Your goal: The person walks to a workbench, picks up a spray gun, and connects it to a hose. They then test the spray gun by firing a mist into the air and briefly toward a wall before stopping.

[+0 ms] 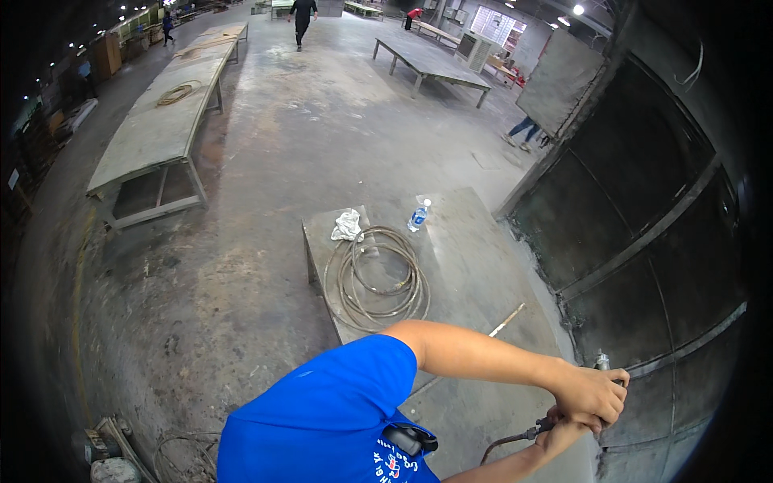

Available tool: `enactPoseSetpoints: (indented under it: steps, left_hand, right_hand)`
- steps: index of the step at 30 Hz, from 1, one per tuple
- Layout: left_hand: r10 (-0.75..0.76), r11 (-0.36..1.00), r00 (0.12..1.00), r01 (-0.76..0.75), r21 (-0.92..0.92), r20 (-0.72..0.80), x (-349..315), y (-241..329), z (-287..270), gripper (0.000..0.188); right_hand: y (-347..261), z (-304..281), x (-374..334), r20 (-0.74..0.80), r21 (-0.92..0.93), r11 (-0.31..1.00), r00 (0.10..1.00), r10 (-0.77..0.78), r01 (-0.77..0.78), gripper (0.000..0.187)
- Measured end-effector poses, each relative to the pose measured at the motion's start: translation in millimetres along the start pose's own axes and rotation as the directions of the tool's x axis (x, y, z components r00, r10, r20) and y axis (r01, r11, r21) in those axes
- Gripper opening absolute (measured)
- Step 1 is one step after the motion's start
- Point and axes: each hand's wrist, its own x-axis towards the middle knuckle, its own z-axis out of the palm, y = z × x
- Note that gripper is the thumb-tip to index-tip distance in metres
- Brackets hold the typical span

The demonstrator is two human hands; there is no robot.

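Note:
My left hand [592,394] is closed over a hose-fed hand tool, whose metal end [602,360] sticks up past my fingers beside the dark panelled wall. Just below it, my right hand [561,435] grips the same tool from underneath. A metal coupling [538,428] joins the tool to a thin brown hose [498,443] that runs down beside my right forearm. Both hands cover most of the tool, so its exact kind is hidden. Beyond my left arm, a large coil of hose [419,278] lies on a low grey table [463,241].
On the low table are a crumpled white cloth [347,226], a water bottle [419,216] and a thin rod [507,319]. The dark framed wall [628,241] rises close on the right. Long benches [153,129] stand left and far right [435,64]; people are farther off.

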Motion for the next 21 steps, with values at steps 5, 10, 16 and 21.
enactPoseSetpoints:
  steps: [5,10,16,21]
  left_hand:
    - [-0.013,0.995,0.997,0.006,0.096,0.072,3,-9,8,0.021]
    - [0.136,0.980,0.989,-0.142,0.137,0.052,-2,-35,16,0.025]
    - [0.186,0.980,0.948,-0.197,-0.017,-0.258,2,-47,36,0.039]
    - [0.099,0.995,0.995,-0.099,-0.021,0.025,10,-24,0,0.020]
  right_hand:
    - [14,-10,15,0.115,0.023,0.998,0.991,-0.068,0.066,0.026]
    - [3,11,16,0.102,-0.048,0.995,0.991,-0.080,0.086,0.024]
    - [-5,27,13,0.094,-0.076,0.993,0.992,-0.082,0.089,0.022]
    - [1,13,14,0.072,-0.093,0.991,0.994,-0.087,0.094,0.021]
